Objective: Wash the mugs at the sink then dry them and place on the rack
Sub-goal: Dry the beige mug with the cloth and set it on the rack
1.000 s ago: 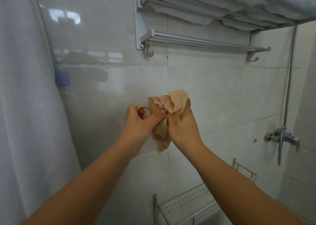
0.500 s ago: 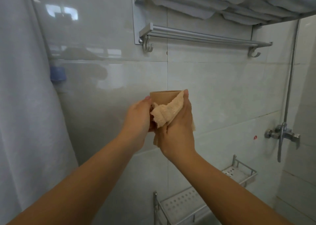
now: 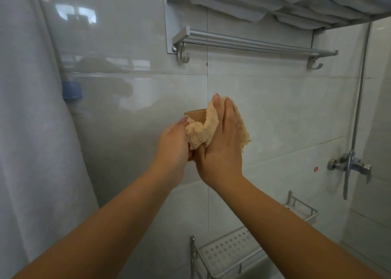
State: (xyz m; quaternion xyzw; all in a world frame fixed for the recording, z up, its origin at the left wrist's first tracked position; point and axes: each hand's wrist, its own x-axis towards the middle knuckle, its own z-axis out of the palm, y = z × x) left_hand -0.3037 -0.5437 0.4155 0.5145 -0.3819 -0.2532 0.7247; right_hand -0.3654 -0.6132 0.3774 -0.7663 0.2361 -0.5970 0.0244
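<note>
A tan mug (image 3: pixel 195 116) is held up in front of the tiled wall, only its rim and upper side showing. My left hand (image 3: pixel 172 145) grips the mug from the left, thumb near the rim. My right hand (image 3: pixel 222 145) wraps a peach-coloured cloth (image 3: pixel 202 130) round the mug's right side, fingers pointing up over the rim. A perforated metal corner rack (image 3: pixel 230 251) hangs on the wall below my arms.
A metal towel rack (image 3: pixel 254 43) with folded white towels (image 3: pixel 296 1) is mounted above. A shower mixer and pipe (image 3: pixel 351 166) stand at the right. A white curtain (image 3: pixel 31 130) hangs at the left.
The cloth went from bunched in the mug's mouth to wrapped along its side. My right hand has slid up, fingers now over the rim. The view tilted slightly.
</note>
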